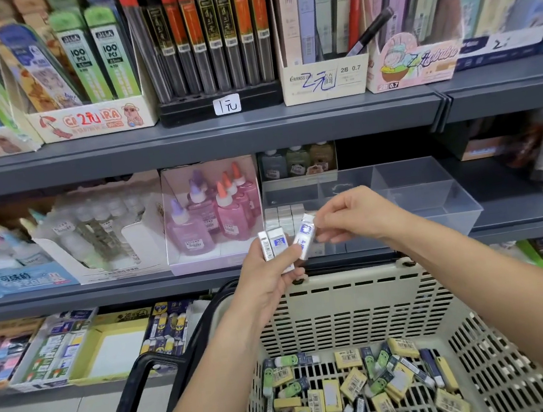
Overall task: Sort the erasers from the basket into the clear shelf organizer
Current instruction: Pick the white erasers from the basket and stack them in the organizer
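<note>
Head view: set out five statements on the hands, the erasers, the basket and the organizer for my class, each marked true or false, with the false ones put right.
1. The right hand pinches one blue-and-white eraser. True.
2. The left hand is empty. False: it holds several sleeved erasers.
3. The basket holds many loose erasers. True.
4. The clear organizer has nothing in it. False: a row of white erasers stands at its left end.
5. The pink bottles stand to the right of the organizer. False: they stand to its left.
</note>
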Motion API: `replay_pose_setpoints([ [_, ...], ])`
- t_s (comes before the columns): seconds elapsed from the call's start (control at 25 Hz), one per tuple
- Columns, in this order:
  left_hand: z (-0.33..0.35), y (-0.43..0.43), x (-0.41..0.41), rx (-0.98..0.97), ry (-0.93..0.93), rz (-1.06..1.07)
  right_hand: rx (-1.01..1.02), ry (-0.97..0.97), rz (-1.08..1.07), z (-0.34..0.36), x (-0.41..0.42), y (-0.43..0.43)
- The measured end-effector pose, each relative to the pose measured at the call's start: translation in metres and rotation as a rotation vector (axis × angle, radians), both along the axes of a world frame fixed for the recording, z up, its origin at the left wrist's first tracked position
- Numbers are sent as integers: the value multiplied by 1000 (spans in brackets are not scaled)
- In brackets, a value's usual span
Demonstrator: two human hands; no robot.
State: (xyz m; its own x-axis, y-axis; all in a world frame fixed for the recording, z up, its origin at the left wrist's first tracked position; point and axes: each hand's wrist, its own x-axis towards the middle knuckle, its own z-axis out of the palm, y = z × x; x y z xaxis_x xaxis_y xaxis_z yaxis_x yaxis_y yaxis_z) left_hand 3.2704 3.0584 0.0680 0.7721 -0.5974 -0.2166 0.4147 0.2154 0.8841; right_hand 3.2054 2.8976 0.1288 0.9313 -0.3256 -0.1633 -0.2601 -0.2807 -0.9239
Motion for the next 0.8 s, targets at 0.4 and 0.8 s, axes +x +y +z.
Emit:
replay_pose_setpoints([
  [0.4, -3, -18, 14, 182, -210, 46, -377, -119, -318, 8, 36, -33],
  [0.8, -10, -3, 11, 95, -96, 95, -743, 81, -76, -32, 62, -29],
])
